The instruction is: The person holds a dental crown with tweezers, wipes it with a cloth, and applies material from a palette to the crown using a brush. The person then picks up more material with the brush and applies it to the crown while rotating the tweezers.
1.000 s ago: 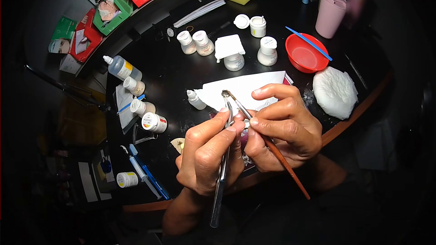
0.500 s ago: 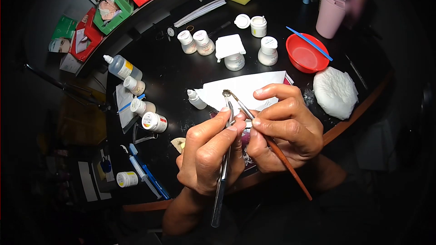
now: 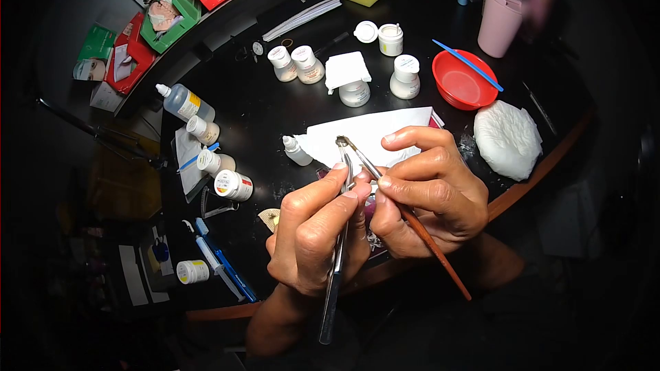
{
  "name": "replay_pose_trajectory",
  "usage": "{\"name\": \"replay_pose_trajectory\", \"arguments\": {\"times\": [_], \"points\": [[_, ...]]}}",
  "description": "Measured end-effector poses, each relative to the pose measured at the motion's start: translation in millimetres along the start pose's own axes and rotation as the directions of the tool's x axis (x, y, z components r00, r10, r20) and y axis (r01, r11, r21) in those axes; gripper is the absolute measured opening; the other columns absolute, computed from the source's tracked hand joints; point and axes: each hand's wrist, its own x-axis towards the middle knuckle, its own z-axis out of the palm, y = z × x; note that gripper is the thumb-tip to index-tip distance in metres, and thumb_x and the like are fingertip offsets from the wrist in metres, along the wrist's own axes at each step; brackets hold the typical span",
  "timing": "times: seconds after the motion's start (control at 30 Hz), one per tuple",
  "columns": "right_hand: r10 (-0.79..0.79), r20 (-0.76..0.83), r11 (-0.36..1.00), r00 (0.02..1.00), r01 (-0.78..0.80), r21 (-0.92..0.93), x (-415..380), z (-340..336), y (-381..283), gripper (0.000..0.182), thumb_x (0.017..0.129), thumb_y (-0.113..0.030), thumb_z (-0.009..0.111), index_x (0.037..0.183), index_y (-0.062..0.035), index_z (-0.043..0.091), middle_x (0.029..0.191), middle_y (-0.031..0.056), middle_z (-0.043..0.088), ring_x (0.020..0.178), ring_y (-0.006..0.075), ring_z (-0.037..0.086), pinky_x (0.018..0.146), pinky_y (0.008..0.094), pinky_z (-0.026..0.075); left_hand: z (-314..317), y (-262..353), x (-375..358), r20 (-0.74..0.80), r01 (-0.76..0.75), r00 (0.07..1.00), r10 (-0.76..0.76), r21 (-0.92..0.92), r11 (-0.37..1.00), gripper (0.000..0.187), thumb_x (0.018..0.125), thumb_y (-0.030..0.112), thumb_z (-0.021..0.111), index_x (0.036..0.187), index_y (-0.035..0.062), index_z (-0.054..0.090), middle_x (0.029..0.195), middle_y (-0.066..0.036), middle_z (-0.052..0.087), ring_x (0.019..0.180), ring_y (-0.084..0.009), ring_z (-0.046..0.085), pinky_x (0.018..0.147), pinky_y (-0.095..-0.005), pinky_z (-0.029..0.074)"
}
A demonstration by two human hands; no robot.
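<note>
My left hand [image 3: 313, 233] is closed around a metal clamp-like tool [image 3: 332, 295], whose tips hold a small dark ring-like piece [image 3: 342, 141]. My right hand [image 3: 436, 196] pinches a thin brush [image 3: 433, 247] with a reddish-brown handle. The brush tip touches or nearly touches the small piece; which of these cannot be told. Below the tips lies a white paper sheet [image 3: 371, 125], and a small white dropper bottle [image 3: 297, 150] stands at its left edge.
A red bowl [image 3: 465, 81] with a blue stick across it and a white padded disc [image 3: 507, 140] are at the right. Several jars, among them one under folded tissue [image 3: 348, 71], stand behind. Syringes [image 3: 218, 268] and a white jar [image 3: 192, 271] lie at the left.
My right hand and the brush have shifted very slightly to the left. My left hand keeps nearly the same position with its tool.
</note>
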Motion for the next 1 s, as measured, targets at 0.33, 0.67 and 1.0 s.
{"name": "replay_pose_trajectory", "arguments": {"times": [0.33, 0.67, 1.0], "points": [[-0.003, -0.016, 1.0, 1.0, 0.003, 0.004, -1.4, 1.2, 1.2, 0.027, 0.072, 0.008, 0.073, 0.097, -0.0021, 0.068, 0.084, 0.0089, 0.067, 0.099, 0.0328, 0.067, 0.083, 0.0403, 0.057, 0.1, -0.8, 0.4, 0.002, -0.015, 1.0, 0.015, 0.003, 1.0, 0.021, 0.088, -0.004, 0.079, 0.104, -0.0035, 0.065, 0.097, -0.024, 0.071, 0.082, -0.0284, 0.078, 0.068, -0.0322, 0.066], [-0.004, -0.012, 1.0, 1.0, 0.004, 0.007, 0.3, 0.2, 0.0, 0.027, 0.071, 0.009, 0.071, 0.096, -0.002, 0.067, 0.083, 0.0088, 0.066, 0.096, 0.0324, 0.067, 0.083, 0.041, 0.057, 0.0, -0.6, -0.6, 0.006, -0.009, 1.0, 0.009, 0.003, 1.0, 0.023, 0.087, -0.004, 0.079, 0.104, -0.0032, 0.065, 0.098, -0.025, 0.071, 0.082, -0.0286, 0.077, 0.068, -0.0321, 0.067], [-0.015, -0.02, 1.0, 1.0, 0.015, 0.009, 0.1, 0.8, 1.0, 0.027, 0.07, 0.01, 0.069, 0.094, -0.0022, 0.067, 0.082, 0.0083, 0.065, 0.096, 0.0325, 0.067, 0.082, 0.0412, 0.057, -0.3, -0.8, -0.5, 0.008, -0.016, 1.0, 0.016, 0.013, 1.0, 0.022, 0.087, -0.005, 0.078, 0.105, -0.0037, 0.064, 0.097, -0.024, 0.071, 0.083, -0.0293, 0.078, 0.069, -0.0333, 0.067]]}}
